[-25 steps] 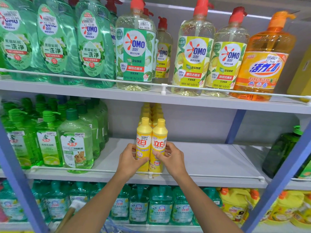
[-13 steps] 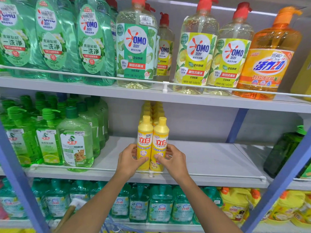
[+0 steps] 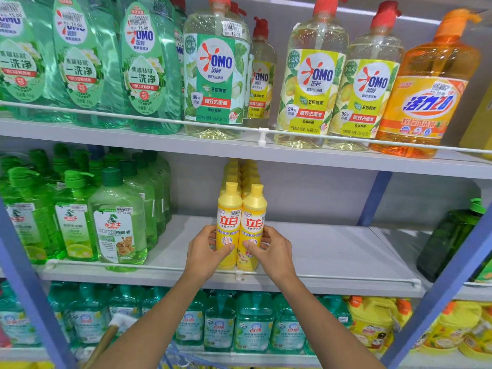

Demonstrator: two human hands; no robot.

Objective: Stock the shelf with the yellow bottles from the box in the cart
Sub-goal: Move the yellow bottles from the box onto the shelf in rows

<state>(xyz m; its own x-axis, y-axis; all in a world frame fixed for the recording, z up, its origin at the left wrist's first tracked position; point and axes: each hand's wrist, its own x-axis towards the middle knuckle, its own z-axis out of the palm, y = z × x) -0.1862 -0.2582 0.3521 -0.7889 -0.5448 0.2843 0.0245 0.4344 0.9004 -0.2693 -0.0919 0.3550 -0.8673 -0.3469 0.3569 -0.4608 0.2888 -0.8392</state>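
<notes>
Bottles first: two yellow ones stand side by side at the front of the middle shelf (image 3: 332, 251), in the middle of the frame, touching each other, with more yellow ones lined up in two rows behind them. I think they are set this way so the labels face out and the rows stay straight. My left hand (image 3: 203, 253) is wrapped around the left bottle (image 3: 229, 222), thumb on the front and fingers around the outer side. My right hand (image 3: 273, 253) grips the right bottle (image 3: 253, 225) the same way, like a mirror. Both bottles are upright, and their bottoms sit just behind the white rail (image 3: 332, 276) that runs along the shelf edge. The rail is there, I think, to stop things from sliding off. Both arms come up from the bottom of the frame and reach forward, and the wrists bend a little inward so the hands squeeze the pair together. I think I hold them low so they do not tip while I line them up. To the left of the frame stand green bottles (image 3: 117, 222), well apart from the yellow ones. To the right the shelf is bare, so I think more yellow ones can go there. The box and the cart are not in view. My guess is these two are about placed.
</notes>
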